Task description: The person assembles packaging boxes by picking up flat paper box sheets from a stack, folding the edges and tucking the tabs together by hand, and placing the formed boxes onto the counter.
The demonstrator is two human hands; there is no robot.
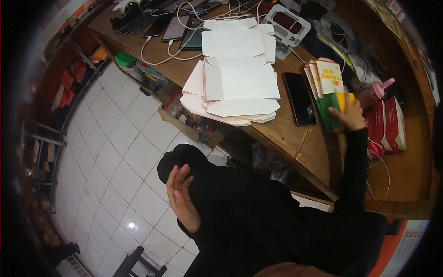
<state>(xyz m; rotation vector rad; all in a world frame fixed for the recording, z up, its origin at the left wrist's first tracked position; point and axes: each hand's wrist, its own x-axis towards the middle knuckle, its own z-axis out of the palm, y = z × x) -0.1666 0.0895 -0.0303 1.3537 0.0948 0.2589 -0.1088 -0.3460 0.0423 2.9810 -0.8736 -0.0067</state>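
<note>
My right hand is at the right of the desk, its thumb and fingers spread around the lower part of a printed food carton. This carton is white, green and yellow with orange lettering, and a few similar ones stand tightly beside it. A dark phone lies just left of them. My left hand is raised near my black-clothed knee, fingers stretched out and holding nothing. A stack of flat, unfolded white carton blanks rests near the desk's front edge.
Red-and-white boxes and a pink bottle-like container are right of my right hand. Several phones and white cables cover the back of the wooden desk. A grey plastic frame stands behind the blanks. A dark stool is on the tiled floor.
</note>
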